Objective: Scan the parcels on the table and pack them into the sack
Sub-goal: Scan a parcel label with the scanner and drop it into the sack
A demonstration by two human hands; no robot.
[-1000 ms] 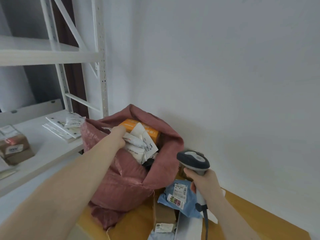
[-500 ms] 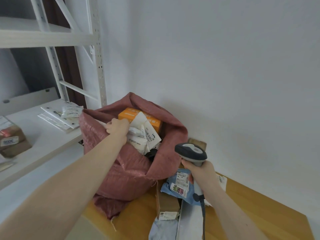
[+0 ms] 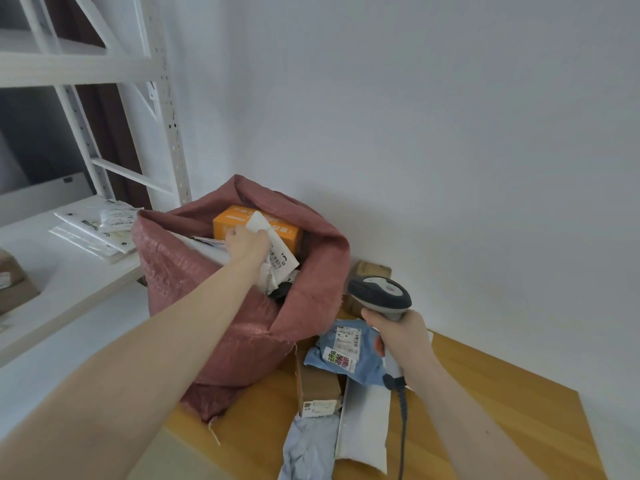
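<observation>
1. The red sack [image 3: 242,327] stands open at the table's [image 3: 519,410] far left corner, against the wall.
2. Inside it are an orange box [image 3: 239,221], a white mailer [image 3: 280,251] with barcode labels, and something black lower down.
3. The left hand [image 3: 247,242] is inside the sack's mouth, fingers curled on the white mailer.
4. The right hand [image 3: 398,336] grips the scanner [image 3: 379,296] by its handle, above the table.
5. On the table beside the sack lie a blue mailer [image 3: 349,355], a brown box [image 3: 318,386], a long white parcel [image 3: 363,424] and a pale blue bag [image 3: 308,448].
6. Labels are too small to read.
7. White packets [image 3: 97,230] lie on the shelf [image 3: 52,271] at left.
</observation>
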